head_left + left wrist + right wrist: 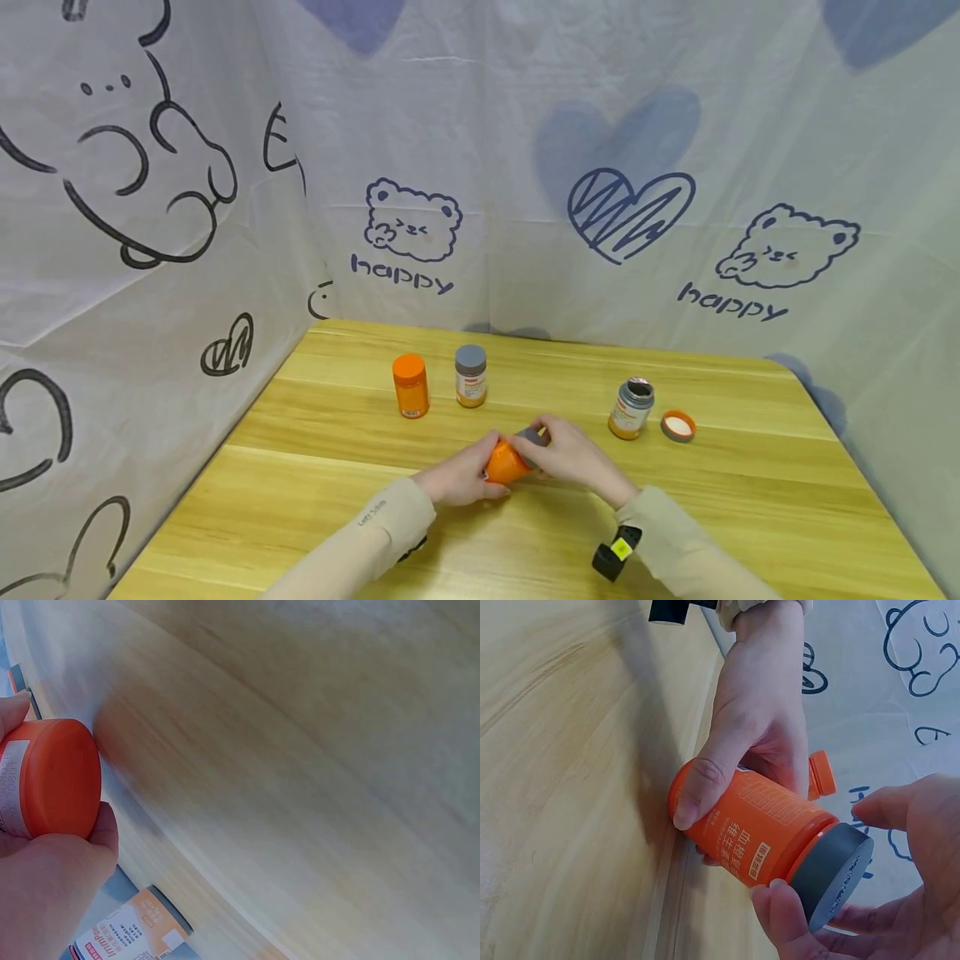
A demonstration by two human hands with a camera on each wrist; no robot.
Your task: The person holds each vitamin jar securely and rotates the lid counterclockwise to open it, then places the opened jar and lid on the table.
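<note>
An orange bottle with white print lies tilted between the two hands, close over the table. Its body is gripped by the left hand, thumb on one side and fingers on the other. The bottle's rounded orange base shows in the left wrist view. At the other end is a dark grey cap, fitted on the bottle's neck. The right hand holds this cap with curled fingers around its edge; in the right wrist view one finger stands slightly off the rim.
An all-orange bottle and a grey-capped bottle with a label stand at the back left of the wooden table. To the right, an uncapped grey-and-orange bottle stands beside a loose upturned cap. Printed cloth hangs behind.
</note>
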